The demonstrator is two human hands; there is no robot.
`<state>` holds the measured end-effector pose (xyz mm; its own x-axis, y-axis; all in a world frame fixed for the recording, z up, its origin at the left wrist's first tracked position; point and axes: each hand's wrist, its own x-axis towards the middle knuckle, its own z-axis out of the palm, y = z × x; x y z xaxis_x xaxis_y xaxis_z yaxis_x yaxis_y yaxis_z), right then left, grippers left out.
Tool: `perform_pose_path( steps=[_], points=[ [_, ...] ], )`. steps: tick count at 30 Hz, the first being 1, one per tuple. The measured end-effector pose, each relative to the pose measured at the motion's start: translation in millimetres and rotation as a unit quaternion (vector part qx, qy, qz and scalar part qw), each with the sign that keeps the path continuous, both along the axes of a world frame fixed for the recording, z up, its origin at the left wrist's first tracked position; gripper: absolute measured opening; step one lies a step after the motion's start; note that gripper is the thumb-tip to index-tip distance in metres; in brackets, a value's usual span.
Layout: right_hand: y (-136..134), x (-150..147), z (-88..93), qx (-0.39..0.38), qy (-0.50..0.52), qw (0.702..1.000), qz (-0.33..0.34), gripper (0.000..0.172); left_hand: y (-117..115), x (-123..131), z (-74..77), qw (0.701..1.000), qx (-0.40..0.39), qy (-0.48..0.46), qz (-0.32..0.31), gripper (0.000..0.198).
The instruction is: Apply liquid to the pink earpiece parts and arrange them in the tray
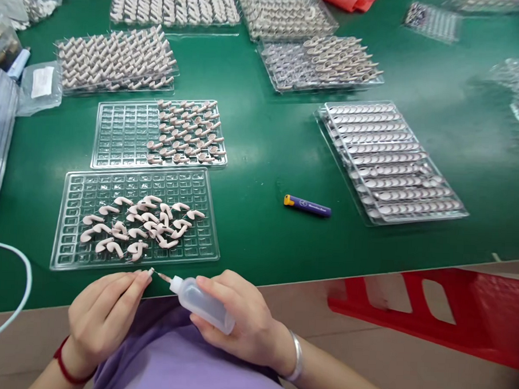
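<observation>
At the table's front edge, my left hand (107, 314) pinches a small white earphone shell (151, 271), mostly hidden by the fingertips. My right hand (241, 314) is wrapped round a translucent squeeze bottle (205, 303), tilted so its thin needle tip (164, 277) points left at the shell's end. Whether the tip touches the shell I cannot tell. Just beyond both hands lies a clear compartment tray (71, 255) with a loose heap of similar white earphone shells (148, 224) on it. Behind it, a second clear tray (124, 134) carries rows of shells on its right half.
A purple lighter (308, 206) with a yellow end lies mid-table. To its right is a tray of flat round parts (394, 160). More filled trays (117, 59) stand at the back. A white cable (26, 276) loops at left; a red stool (473, 318) stands below the edge.
</observation>
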<state>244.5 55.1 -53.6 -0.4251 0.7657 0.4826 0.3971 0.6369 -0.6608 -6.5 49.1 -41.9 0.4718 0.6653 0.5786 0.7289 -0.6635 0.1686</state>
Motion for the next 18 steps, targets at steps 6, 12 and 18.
perform_pose_path(
  steps=[6, 12, 18],
  points=[
    [-1.4, 0.6, -1.3, 0.01, -0.002, 1.0, 0.001, 0.044, 2.3, 2.5, 2.3, 1.0, 0.006, -0.006, 0.002, 0.043],
    [0.2, 0.5, -0.3, 0.017, 0.0, 1.0, -0.001, 0.047, 3.0, 3.1, 4.4, 1.0, 0.015, -0.002, -0.002, 0.041],
    [-2.4, 2.9, -3.0, -0.007, 0.025, 1.0, -0.001, 0.048, 5.5, 3.4, 3.2, 1.0, 0.015, 0.0, 0.003, 0.04]
  ],
)
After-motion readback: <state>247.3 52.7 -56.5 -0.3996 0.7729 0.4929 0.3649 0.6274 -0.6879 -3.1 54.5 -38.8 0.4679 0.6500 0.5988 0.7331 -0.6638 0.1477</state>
